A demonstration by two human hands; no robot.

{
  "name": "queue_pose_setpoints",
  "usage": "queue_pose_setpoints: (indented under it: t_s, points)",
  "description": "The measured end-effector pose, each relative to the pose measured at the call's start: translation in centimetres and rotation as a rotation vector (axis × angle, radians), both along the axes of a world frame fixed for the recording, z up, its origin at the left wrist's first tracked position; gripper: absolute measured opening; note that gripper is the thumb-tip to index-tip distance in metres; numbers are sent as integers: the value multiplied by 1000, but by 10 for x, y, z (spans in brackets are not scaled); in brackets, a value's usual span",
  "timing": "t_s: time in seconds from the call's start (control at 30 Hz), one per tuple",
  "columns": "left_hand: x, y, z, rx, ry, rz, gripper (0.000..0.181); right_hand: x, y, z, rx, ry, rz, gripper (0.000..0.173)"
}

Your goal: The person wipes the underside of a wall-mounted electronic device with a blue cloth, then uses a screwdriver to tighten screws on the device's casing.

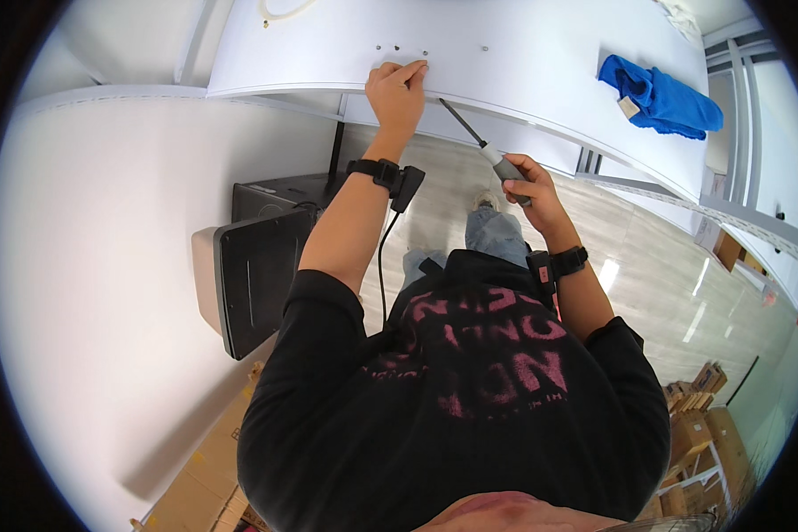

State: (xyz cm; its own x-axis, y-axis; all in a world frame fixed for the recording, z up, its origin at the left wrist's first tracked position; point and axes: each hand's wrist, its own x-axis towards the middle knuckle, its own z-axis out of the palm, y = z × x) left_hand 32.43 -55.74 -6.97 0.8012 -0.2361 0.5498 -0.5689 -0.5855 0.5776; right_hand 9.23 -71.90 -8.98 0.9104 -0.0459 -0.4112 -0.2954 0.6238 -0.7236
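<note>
My right hand (533,189) grips a screwdriver (503,166) by its grey handle, in front of the white tabletop (538,80). Its dark shaft points up and to the left, the tip close to the table's front edge. My left hand (398,90) rests at that edge with thumb and forefinger pinched together; whether a tiny part sits between them is too small to tell. Just beyond its fingertips lies a small metal piece that looks like a screw (425,52). Similar small pieces lie in a loose row, two to the left and another screw-like piece (485,48) to the right.
A folded blue cloth (662,96) lies at the table's right end. Pale tubing (286,14) with a brass-coloured end is at the back left. A black-and-beige bin (259,279) stands below on the left. Cardboard boxes (203,459) are on the floor behind.
</note>
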Motion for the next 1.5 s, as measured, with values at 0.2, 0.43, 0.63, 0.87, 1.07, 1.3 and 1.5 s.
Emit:
queue_pose_setpoints:
  t_s: [0.2, 0.43, 0.63, 0.87, 1.07, 1.3, 1.5]
  points:
    - [3, 8, -6, -49, -2, -23, 11, 14, 2, -4, -2, 13, 65, 42]
    - [-36, 73, -2, -196, 230, 7, 20, 31, 22, -17, 41, 83, 198, 44]
    - [-115, 198, -61, -374, 830, 221, 21, 54, 71, -36, 15, 140, 475, 45]
    - [-165, 266, -81, -953, 1227, 424, 33, 41, 173, -58, -126, 190, 652, 42]
    - [-183, 301, -114, -1088, 1285, 421, 34, -10, 243, -102, -133, 145, 629, 41]
    - [-235, 353, -144, -1227, 1228, 396, 33, -60, 296, -134, 19, 297, 530, 34]
    - [-261, 406, -146, -1282, 1152, 413, 31, -82, 348, -145, 106, 270, 532, 27]
